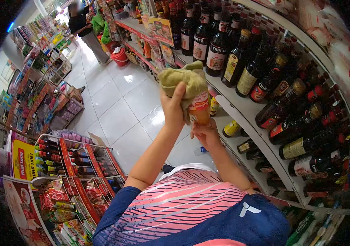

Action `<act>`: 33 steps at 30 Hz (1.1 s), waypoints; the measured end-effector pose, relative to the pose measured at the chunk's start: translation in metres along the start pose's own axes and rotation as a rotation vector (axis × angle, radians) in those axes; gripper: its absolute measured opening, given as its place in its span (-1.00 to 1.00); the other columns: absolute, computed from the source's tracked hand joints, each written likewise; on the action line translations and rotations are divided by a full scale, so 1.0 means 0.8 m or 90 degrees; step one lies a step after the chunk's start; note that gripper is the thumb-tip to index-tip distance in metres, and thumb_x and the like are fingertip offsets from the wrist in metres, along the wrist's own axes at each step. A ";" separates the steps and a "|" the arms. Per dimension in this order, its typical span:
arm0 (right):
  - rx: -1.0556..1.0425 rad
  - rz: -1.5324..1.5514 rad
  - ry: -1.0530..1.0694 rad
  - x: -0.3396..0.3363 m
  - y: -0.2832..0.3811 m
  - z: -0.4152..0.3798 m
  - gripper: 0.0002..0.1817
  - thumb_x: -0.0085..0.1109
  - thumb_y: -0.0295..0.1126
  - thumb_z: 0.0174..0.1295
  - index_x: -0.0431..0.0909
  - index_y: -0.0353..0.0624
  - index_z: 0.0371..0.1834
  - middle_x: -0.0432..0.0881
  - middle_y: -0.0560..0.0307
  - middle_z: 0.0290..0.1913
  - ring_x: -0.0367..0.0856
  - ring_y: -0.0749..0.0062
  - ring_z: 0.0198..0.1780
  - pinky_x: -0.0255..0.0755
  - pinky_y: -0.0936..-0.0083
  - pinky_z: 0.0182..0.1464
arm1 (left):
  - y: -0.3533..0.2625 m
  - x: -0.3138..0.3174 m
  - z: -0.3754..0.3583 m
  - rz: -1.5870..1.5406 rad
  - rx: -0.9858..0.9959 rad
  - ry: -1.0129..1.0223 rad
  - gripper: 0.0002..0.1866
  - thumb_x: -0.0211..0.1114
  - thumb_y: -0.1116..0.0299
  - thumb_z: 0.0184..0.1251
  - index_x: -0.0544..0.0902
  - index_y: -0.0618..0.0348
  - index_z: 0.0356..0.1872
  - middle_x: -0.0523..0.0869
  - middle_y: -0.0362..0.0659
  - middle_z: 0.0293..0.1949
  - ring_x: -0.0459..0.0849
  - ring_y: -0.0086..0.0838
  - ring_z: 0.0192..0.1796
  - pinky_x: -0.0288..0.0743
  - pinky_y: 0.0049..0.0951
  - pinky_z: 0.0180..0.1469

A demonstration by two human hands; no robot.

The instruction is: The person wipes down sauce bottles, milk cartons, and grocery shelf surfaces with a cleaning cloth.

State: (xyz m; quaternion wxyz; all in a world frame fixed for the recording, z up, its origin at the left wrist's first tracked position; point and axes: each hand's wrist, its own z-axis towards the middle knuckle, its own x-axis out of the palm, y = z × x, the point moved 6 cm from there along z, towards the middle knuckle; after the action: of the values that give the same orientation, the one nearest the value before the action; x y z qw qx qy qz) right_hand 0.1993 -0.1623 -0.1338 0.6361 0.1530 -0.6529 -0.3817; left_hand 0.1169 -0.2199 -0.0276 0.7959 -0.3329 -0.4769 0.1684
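My left hand (173, 103) is wrapped round a folded yellow-green cloth (185, 81), its thumb lying over the fabric. The cloth covers the upper end of a bottle (200, 110) with orange contents and a red and white label. At the lower end of this bottle, my right hand (206, 132) grips it with curled fingers. Both hands are in front of my chest, beside the sauce shelf. The bottle's covered end is hidden under the cloth.
Dark sauce bottles (217, 53) crowd the shelf on my right, with a yellow-capped bottle (231, 128) on the level below. At lower left stands a rack of packets (56, 192). A red bucket (120, 57) and a person (85, 30) are farther along the tiled aisle (121, 112).
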 end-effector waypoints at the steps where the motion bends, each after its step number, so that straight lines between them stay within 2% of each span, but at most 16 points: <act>1: 0.001 0.000 0.000 0.003 0.004 -0.001 -0.74 0.16 -0.55 -0.24 0.41 -0.28 -0.39 0.40 0.19 -0.61 0.29 0.58 -0.70 0.33 0.52 -0.58 | 0.013 -0.005 -0.007 -0.016 -0.045 0.013 -0.49 0.27 0.29 -0.01 0.28 0.26 -0.07 0.47 -0.14 -0.16 0.48 -0.48 -0.14 0.38 -0.50 -0.11; 3: 0.053 0.043 -0.005 0.010 0.006 -0.002 -0.71 0.13 -0.54 -0.27 0.39 -0.27 -0.37 0.40 0.19 -0.59 0.28 0.56 -0.69 0.33 0.51 -0.59 | 0.033 -0.019 -0.022 -0.031 -0.087 0.023 -0.42 0.30 0.26 -0.07 0.26 0.27 -0.03 0.46 -0.13 -0.14 0.48 -0.45 -0.12 0.37 -0.48 -0.08; 6: 0.083 0.001 0.017 0.004 0.002 -0.005 -0.70 0.12 -0.53 -0.28 0.37 -0.25 -0.37 0.38 0.19 -0.59 0.27 0.55 -0.68 0.30 0.48 -0.61 | 0.045 -0.019 -0.037 -0.025 -0.169 0.123 -0.29 0.36 0.24 -0.23 0.25 0.28 0.00 0.47 -0.14 -0.15 0.48 -0.42 -0.13 0.34 -0.45 -0.03; 8: 0.098 0.016 0.042 0.009 0.001 -0.007 -0.71 0.13 -0.51 -0.28 0.37 -0.24 -0.39 0.37 0.19 -0.60 0.27 0.54 -0.68 0.27 0.48 -0.61 | 0.031 -0.016 -0.030 0.103 -0.185 0.170 -0.28 0.37 0.28 -0.32 0.28 0.28 -0.01 0.48 -0.12 -0.15 0.49 -0.41 -0.13 0.35 -0.44 -0.03; 9: 0.110 0.031 0.065 0.014 -0.001 -0.009 -0.73 0.14 -0.49 -0.28 0.37 -0.23 -0.42 0.36 0.19 -0.62 0.26 0.54 -0.68 0.25 0.48 -0.62 | 0.020 -0.011 -0.022 0.091 -0.115 0.139 -0.28 0.39 0.32 -0.36 0.32 0.29 -0.02 0.50 -0.11 -0.16 0.49 -0.43 -0.13 0.38 -0.46 -0.07; 10: 0.113 0.031 0.065 0.015 -0.003 -0.009 -0.73 0.14 -0.49 -0.28 0.37 -0.23 -0.42 0.36 0.19 -0.62 0.26 0.54 -0.68 0.25 0.48 -0.62 | 0.010 -0.003 -0.013 0.091 -0.116 0.136 -0.28 0.39 0.32 -0.36 0.32 0.29 -0.02 0.50 -0.11 -0.16 0.49 -0.43 -0.13 0.38 -0.46 -0.07; 12: 0.132 0.078 0.143 0.027 -0.011 -0.008 -0.75 0.16 -0.44 -0.28 0.35 -0.21 -0.48 0.32 0.20 -0.66 0.23 0.56 -0.68 0.22 0.50 -0.61 | -0.022 0.022 0.004 0.076 -0.044 0.200 -0.24 0.41 0.33 -0.39 0.32 0.30 0.00 0.49 -0.12 -0.15 0.49 -0.45 -0.12 0.37 -0.48 -0.07; 16: 0.181 0.240 0.226 0.033 -0.033 -0.010 -0.69 0.15 -0.51 -0.30 0.36 -0.14 -0.39 0.26 0.29 -0.68 0.20 0.59 -0.70 0.19 0.54 -0.66 | -0.022 0.030 0.005 0.085 -0.117 0.212 -0.19 0.43 0.29 -0.42 0.29 0.29 0.03 0.49 -0.15 -0.14 0.48 -0.48 -0.11 0.34 -0.49 -0.04; 18: 0.208 0.467 0.499 0.055 -0.034 -0.019 -0.70 0.18 -0.37 -0.22 0.35 -0.14 -0.37 0.27 0.28 -0.69 0.16 0.60 -0.74 0.10 0.59 -0.72 | 0.010 0.027 -0.015 0.063 -0.230 0.347 -0.15 0.44 0.26 -0.44 0.28 0.29 0.05 0.47 -0.17 -0.12 0.46 -0.49 -0.09 0.31 -0.50 0.00; 19: 0.146 0.538 0.583 0.063 -0.029 -0.022 -0.65 0.10 -0.14 -0.10 0.34 -0.16 -0.35 0.26 0.26 -0.73 0.10 0.59 -0.82 0.04 0.62 -0.80 | 0.020 0.021 -0.025 0.094 -0.246 0.381 -0.14 0.44 0.27 -0.47 0.28 0.28 0.05 0.47 -0.16 -0.11 0.45 -0.49 -0.07 0.30 -0.51 0.01; 20: 0.142 0.535 0.585 0.067 -0.024 -0.025 -0.65 0.10 -0.14 -0.10 0.34 -0.16 -0.35 0.26 0.26 -0.73 0.10 0.59 -0.82 0.04 0.62 -0.80 | 0.043 0.003 -0.036 0.137 -0.276 0.395 -0.15 0.42 0.32 -0.47 0.27 0.28 0.05 0.47 -0.17 -0.11 0.44 -0.50 -0.07 0.28 -0.50 0.03; 23: 0.136 0.543 0.481 0.064 -0.016 -0.024 -0.45 -0.15 0.13 0.01 0.34 -0.22 -0.31 0.34 0.11 -0.72 0.10 0.56 -0.89 -0.02 0.62 -0.91 | 0.043 0.013 -0.046 0.154 -0.265 0.445 -0.16 0.39 0.34 -0.47 0.27 0.28 0.05 0.47 -0.17 -0.10 0.44 -0.51 -0.07 0.28 -0.50 0.04; 26: 0.156 0.458 0.410 0.056 -0.010 -0.028 -0.43 -0.19 0.13 0.05 0.33 -0.23 -0.21 0.44 0.03 -0.61 0.17 0.54 -0.86 0.01 0.64 -0.88 | 0.032 0.017 -0.047 0.100 -0.331 0.406 -0.15 0.39 0.38 -0.49 0.25 0.28 0.06 0.46 -0.18 -0.09 0.43 -0.52 -0.05 0.28 -0.51 0.05; 30: 0.121 0.450 0.408 0.043 -0.006 -0.025 -0.43 -0.17 0.09 0.06 0.30 -0.21 -0.10 0.49 -0.01 -0.47 0.28 0.49 -0.79 0.12 0.62 -0.84 | 0.013 0.028 -0.052 0.159 -0.266 0.405 -0.12 0.41 0.44 -0.49 0.23 0.29 0.08 0.45 -0.20 -0.08 0.41 -0.53 -0.03 0.27 -0.51 0.06; 32: 0.128 0.356 0.262 0.039 -0.001 -0.021 -0.46 -0.05 0.00 0.05 0.26 -0.20 -0.04 0.51 0.04 -0.41 0.40 0.43 -0.70 0.27 0.57 -0.76 | 0.008 0.031 -0.057 0.168 -0.232 0.385 -0.12 0.41 0.46 -0.48 0.22 0.29 0.08 0.45 -0.20 -0.08 0.41 -0.53 -0.02 0.26 -0.51 0.06; 33: 0.127 0.356 0.262 0.043 0.004 -0.023 -0.46 -0.05 0.00 0.05 0.26 -0.20 -0.04 0.51 0.04 -0.41 0.40 0.43 -0.70 0.27 0.57 -0.76 | 0.003 0.031 -0.057 0.196 -0.186 0.366 -0.12 0.42 0.46 -0.46 0.21 0.28 0.09 0.44 -0.20 -0.07 0.40 -0.53 -0.02 0.26 -0.51 0.06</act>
State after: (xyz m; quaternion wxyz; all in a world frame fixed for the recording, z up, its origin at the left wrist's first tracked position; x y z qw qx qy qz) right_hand 0.2125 -0.1891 -0.1089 0.8161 0.1031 -0.5616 -0.0886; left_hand 0.1689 -0.2204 -0.0282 0.8070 -0.5446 -0.1969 0.1161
